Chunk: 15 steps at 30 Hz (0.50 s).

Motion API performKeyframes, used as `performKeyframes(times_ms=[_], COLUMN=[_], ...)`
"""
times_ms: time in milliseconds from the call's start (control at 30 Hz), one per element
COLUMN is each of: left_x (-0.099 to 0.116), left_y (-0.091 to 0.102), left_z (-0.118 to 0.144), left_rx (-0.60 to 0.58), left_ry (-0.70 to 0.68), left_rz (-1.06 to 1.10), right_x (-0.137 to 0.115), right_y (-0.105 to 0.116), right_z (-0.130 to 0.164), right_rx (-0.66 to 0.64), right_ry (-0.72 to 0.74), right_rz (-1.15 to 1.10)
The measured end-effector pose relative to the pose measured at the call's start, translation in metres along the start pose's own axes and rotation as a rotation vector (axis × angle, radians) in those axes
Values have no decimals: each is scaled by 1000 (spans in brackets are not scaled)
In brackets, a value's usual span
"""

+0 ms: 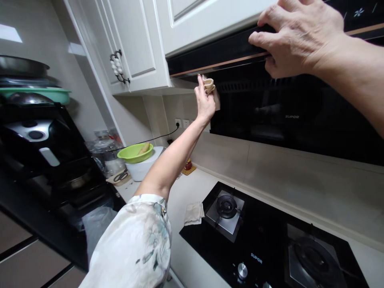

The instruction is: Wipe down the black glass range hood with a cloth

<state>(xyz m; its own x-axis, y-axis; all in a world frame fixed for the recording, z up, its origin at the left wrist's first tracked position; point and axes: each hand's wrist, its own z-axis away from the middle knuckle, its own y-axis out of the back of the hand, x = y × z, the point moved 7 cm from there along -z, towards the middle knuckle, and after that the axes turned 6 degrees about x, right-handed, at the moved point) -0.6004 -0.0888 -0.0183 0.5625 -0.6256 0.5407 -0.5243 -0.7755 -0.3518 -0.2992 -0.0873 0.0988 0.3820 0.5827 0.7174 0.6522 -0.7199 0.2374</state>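
Head view: we see the black range hood (288,116) spanning the wall, our right hand (297,38) clamped over its top front edge. Lower and off to the side, our left hand (205,100) pinches a small beige cloth (210,86) against the hood's left corner, above the desk (192,192).

Range hood (288,116): glossy black glass front, with a copper-toned metal trim strip under the right hand's fingers (261,38). Cloth (210,86) between the left hand's fingers (200,82): soft, matt, possibly cotton. Cabinet doors (135,40): smooth satin white. Hob (270,244): glossy black glass, brushed steel burner plates. Countertop (192,188): matt pale stone.
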Motion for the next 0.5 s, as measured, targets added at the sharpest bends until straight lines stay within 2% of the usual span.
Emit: performKeyframes(times_ms=[67,133,233,300,367,500], left_x=[-1,-1,-3,-1,8,32], left_y=[12,24,39,41,36,12], left_z=[-3,-4,-4,-4,-8,-12], left_rx=[56,200,482,589,616,579], left_ry=[-20,20,207,332,362,275], left_rz=[-68,-81,-3,98,181,221], right_x=[0,-1,-2,-2,-2,-2], right_y=[1,3,3,3,1,2], right_z=[0,1,1,1,1,1], right_rx=[-4,-11,-12,-8,-3,4], right_ry=[0,13,30,35,42,27], right_rz=[3,2,13,26,27,18])
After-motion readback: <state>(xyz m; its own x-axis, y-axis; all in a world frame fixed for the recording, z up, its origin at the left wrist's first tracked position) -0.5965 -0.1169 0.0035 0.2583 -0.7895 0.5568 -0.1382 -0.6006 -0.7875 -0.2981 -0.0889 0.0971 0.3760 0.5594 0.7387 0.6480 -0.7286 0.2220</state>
